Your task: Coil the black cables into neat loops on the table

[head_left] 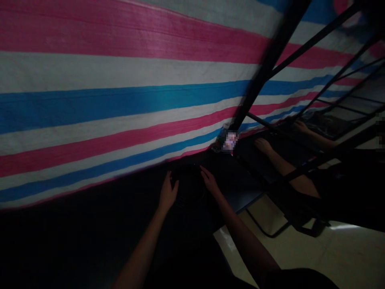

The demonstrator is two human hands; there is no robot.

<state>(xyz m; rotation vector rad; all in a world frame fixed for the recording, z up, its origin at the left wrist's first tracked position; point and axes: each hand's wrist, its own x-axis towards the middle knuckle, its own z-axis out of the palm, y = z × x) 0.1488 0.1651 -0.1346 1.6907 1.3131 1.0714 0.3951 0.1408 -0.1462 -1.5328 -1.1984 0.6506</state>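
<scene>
While a striped tarp (120, 100) hangs just behind the dark table (240, 200), the left hand (167, 192) and right hand (209, 181) rest with fingers spread loosely on a dark object (188, 188) lying on that table, too dim to identify.

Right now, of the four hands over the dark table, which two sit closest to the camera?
The left hand and right hand, whose forearms run up from the bottom edge. The co-worker's two hands lie farther right, beyond the black frame.

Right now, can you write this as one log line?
left hand: on dark object | right hand: on it | behind: striped sheet | co-worker's hands: rightward
</scene>
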